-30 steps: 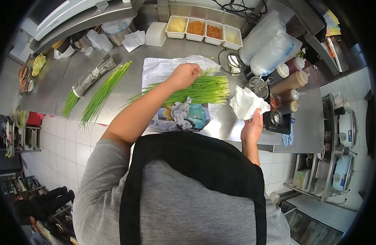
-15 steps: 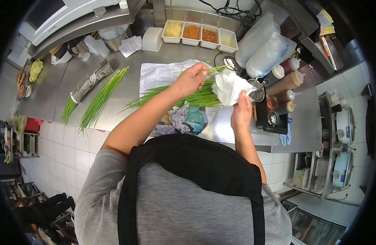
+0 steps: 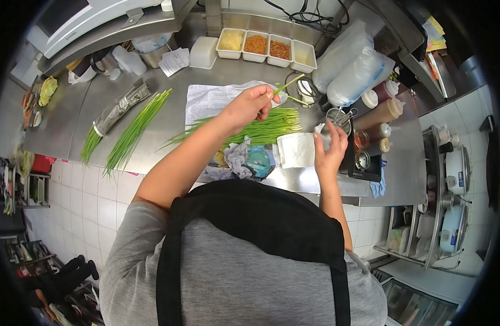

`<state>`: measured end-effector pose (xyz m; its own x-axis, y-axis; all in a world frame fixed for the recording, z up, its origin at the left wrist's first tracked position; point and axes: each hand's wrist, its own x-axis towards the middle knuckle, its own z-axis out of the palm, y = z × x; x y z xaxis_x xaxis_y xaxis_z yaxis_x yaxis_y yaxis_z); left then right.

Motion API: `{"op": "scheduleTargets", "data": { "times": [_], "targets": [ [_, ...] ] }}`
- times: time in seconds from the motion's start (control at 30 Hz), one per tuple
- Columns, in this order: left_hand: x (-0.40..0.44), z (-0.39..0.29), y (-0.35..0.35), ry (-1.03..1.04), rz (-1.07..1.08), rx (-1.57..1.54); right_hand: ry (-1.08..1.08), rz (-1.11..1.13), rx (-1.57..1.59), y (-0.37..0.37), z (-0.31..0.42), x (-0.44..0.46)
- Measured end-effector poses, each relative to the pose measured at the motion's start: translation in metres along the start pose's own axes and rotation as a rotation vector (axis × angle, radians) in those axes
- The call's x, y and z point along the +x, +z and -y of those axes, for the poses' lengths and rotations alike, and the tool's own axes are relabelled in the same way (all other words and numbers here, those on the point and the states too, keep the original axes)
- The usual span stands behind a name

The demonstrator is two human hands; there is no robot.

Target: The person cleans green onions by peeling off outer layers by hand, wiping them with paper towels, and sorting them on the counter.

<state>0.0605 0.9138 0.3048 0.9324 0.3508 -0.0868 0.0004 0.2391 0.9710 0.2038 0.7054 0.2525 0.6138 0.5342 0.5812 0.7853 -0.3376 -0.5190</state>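
Observation:
My left hand (image 3: pixel 251 108) is closed in a pinch on a few green chives (image 3: pixel 289 84), their cut ends pointing up to the right. Below it, a large bunch of chives (image 3: pixel 271 126) lies across a printed paper sheet (image 3: pixel 202 101). To the right, my right hand (image 3: pixel 330 148) is raised with thumb and fingers apart. Something small and white shows by its fingertips; I cannot make out whether they touch it. A white paper towel (image 3: pixel 296 151) lies on the counter between the bunch and my right hand.
Two more chive bundles, one loose (image 3: pixel 136 130) and one wrapped (image 3: pixel 119 108), lie at left. White food tubs (image 3: pixel 255 48) line the back. Filled plastic bags (image 3: pixel 358 70), sauce bottles (image 3: pixel 387 111) and a black tray (image 3: pixel 369 173) stand at right. Crumpled paper (image 3: pixel 238 157) lies at the front edge.
The paper towel has left my right hand and now lies on the counter. My right hand has opened and moved slightly right. My left hand still holds chives, now tilted upward.

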Motion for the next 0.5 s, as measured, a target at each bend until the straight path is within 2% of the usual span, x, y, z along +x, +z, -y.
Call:
{"op": "scheduleTargets", "data": {
  "times": [0.03,0.07,0.17,0.3,0.37,0.5],
  "targets": [
    [0.000,0.000,0.003,-0.005,0.007,0.002,0.045,0.001,0.139,0.001,0.009,0.005],
    [0.000,0.001,0.006,-0.011,0.014,0.004,0.146,0.104,0.378,0.001,0.020,0.013],
    [0.000,0.005,0.011,-0.014,0.052,0.051,0.285,0.184,1.070,0.018,0.043,0.029],
    [-0.010,0.000,0.002,0.030,0.048,0.199,0.270,0.219,1.083,0.027,0.034,0.045],
    [-0.014,-0.006,-0.021,0.032,-0.045,0.287,0.337,0.241,1.088,0.018,0.036,0.055],
    [-0.022,-0.023,-0.045,0.129,-0.230,0.411,0.279,0.400,0.983,0.012,0.040,0.073]
  ]
}}
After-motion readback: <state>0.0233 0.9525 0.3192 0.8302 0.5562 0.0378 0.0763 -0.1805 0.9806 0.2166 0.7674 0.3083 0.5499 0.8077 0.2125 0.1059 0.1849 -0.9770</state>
